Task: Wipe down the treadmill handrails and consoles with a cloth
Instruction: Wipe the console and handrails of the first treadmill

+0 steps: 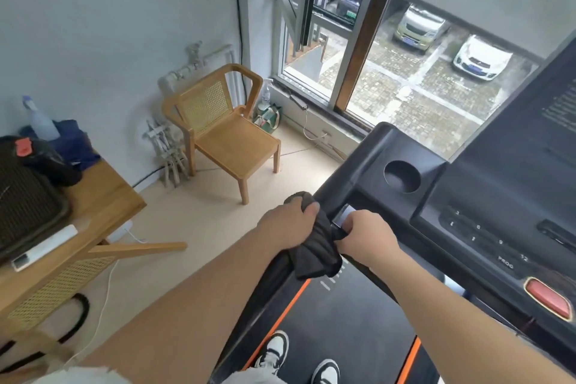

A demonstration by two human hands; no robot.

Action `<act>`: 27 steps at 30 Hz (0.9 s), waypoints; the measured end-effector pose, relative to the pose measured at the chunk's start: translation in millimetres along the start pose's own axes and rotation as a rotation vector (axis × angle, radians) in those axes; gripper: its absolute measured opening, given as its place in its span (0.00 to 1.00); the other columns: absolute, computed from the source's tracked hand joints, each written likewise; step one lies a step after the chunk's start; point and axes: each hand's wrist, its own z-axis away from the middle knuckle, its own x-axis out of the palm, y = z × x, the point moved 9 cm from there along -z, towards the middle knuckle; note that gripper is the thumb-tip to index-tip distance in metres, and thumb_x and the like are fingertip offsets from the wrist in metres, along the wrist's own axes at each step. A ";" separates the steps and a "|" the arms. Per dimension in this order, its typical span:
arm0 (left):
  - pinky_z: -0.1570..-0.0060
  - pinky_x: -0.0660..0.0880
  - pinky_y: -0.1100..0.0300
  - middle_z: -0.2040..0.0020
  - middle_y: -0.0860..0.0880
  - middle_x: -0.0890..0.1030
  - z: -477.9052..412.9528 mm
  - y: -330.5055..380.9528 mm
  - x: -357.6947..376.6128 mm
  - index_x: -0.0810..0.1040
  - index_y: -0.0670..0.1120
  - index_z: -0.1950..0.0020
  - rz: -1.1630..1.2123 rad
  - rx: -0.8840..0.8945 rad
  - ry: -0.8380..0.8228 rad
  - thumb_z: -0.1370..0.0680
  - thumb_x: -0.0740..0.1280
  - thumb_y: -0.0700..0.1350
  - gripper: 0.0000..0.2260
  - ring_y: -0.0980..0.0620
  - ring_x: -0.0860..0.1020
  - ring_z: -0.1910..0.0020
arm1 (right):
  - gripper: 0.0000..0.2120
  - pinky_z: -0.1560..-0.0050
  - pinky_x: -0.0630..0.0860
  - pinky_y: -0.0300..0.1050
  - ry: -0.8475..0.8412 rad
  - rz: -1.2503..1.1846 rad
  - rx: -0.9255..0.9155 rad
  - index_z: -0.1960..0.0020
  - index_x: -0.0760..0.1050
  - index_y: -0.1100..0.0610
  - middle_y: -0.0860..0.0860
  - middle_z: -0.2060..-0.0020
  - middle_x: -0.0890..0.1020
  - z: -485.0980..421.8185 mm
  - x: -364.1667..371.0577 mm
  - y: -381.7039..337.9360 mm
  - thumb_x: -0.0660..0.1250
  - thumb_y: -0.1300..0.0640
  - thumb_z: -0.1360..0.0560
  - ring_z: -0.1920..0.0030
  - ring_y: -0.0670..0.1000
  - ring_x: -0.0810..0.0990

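I stand on a black treadmill whose console [486, 205] fills the right of the view. Its left handrail [330, 196] runs down from the console corner toward me. A dark grey cloth [318, 249] is draped over this rail and hangs below it. My left hand [288, 223] grips the cloth around the rail from the outer side. My right hand [366, 238] is curled round the rail and the cloth's edge just inside it, beside a small silver sensor plate [344, 215]. Both hands nearly touch.
A round cup holder [402, 176] and a red stop button [548, 299] sit on the console. A wooden chair [224, 131] stands by the window, a wooden desk [78, 227] with a bag and spray bottle [39, 118] at left. My shoes [296, 358] are on the belt.
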 end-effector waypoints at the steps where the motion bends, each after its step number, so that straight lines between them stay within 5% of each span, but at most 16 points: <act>1: 0.33 0.70 0.45 0.27 0.40 0.73 3.6 0.9 -0.1 0.60 0.48 0.20 0.011 0.007 0.016 0.16 0.48 0.64 0.30 0.38 0.74 0.31 | 0.13 0.70 0.72 0.45 -0.003 -0.001 0.003 0.64 0.76 0.61 0.54 0.68 0.80 -1.0 -0.4 1.2 0.74 0.52 0.38 0.70 0.52 0.73; 7: 0.34 0.68 0.46 0.25 0.34 0.65 66.6 3.0 30.2 0.40 0.47 0.18 -0.548 0.152 0.246 0.16 0.53 0.63 0.36 0.37 0.72 0.36 | 0.18 0.71 0.64 0.42 -0.019 0.045 -0.033 0.66 0.66 0.54 0.48 0.71 0.71 0.3 0.6 -1.9 0.74 0.48 0.34 0.70 0.51 0.68; 11: 0.41 0.73 0.45 0.27 0.38 0.70 7.6 32.9 4.3 0.45 0.49 0.16 -0.326 0.123 0.170 0.14 0.49 0.59 0.30 0.37 0.75 0.36 | 0.13 0.71 0.64 0.43 -0.016 0.060 -0.036 0.66 0.66 0.55 0.49 0.70 0.72 -1.2 1.9 -0.6 0.70 0.53 0.33 0.69 0.53 0.69; 17: 0.26 0.65 0.45 0.20 0.43 0.65 -39.8 41.0 -3.1 0.49 0.54 0.16 0.022 0.078 -0.082 0.16 0.49 0.64 0.31 0.38 0.68 0.24 | 0.06 0.71 0.66 0.42 -0.025 0.056 -0.018 0.63 0.72 0.59 0.51 0.68 0.76 -3.3 6.0 2.3 0.68 0.59 0.35 0.69 0.54 0.70; 23: 0.46 0.73 0.49 0.32 0.42 0.72 61.5 -6.8 9.0 0.41 0.53 0.17 -0.347 0.105 0.100 0.16 0.52 0.64 0.34 0.41 0.75 0.39 | 0.19 0.70 0.63 0.42 -0.031 0.010 -0.026 0.67 0.66 0.55 0.48 0.71 0.71 3.6 2.0 1.2 0.75 0.49 0.34 0.70 0.50 0.69; 27: 0.47 0.74 0.48 0.31 0.41 0.73 57.3 -12.5 9.2 0.43 0.51 0.16 -0.408 0.047 0.100 0.16 0.48 0.63 0.32 0.40 0.77 0.39 | 0.15 0.67 0.66 0.44 0.033 0.000 -0.010 0.65 0.68 0.53 0.48 0.64 0.76 13.1 1.1 -2.9 0.73 0.50 0.32 0.62 0.52 0.74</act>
